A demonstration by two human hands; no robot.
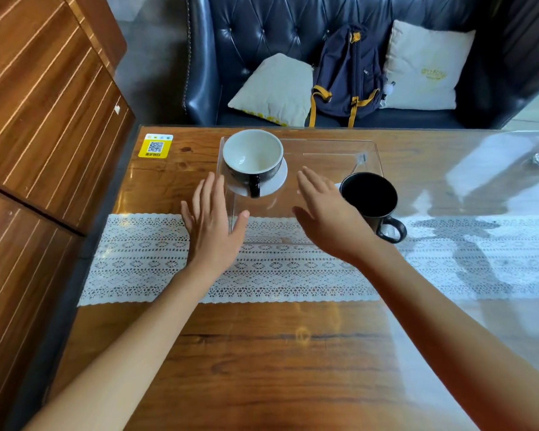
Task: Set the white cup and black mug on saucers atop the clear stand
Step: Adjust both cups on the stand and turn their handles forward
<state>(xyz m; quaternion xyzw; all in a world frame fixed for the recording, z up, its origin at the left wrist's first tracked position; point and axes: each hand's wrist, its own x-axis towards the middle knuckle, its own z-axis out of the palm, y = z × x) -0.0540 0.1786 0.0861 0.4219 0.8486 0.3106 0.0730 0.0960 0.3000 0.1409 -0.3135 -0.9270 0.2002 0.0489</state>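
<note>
The white cup (252,155), white inside and dark outside with a dark handle, stands on a white saucer (276,181) at the left end of the clear stand (330,150). The black mug (369,197) stands at the stand's right end, handle toward me; a sliver of white shows at its left edge, and whether that is a saucer is unclear. My left hand (212,219) hovers flat with fingers spread, just in front and left of the cup. My right hand (327,213) is open too, beside the mug's left side. Neither hand holds anything.
A white lace runner (137,259) crosses the wooden table (262,353) under my hands. A yellow QR sticker (155,146) lies at the far left. Behind the table a dark leather sofa holds two pillows and a navy backpack (349,76). A wood panel wall stands on the left.
</note>
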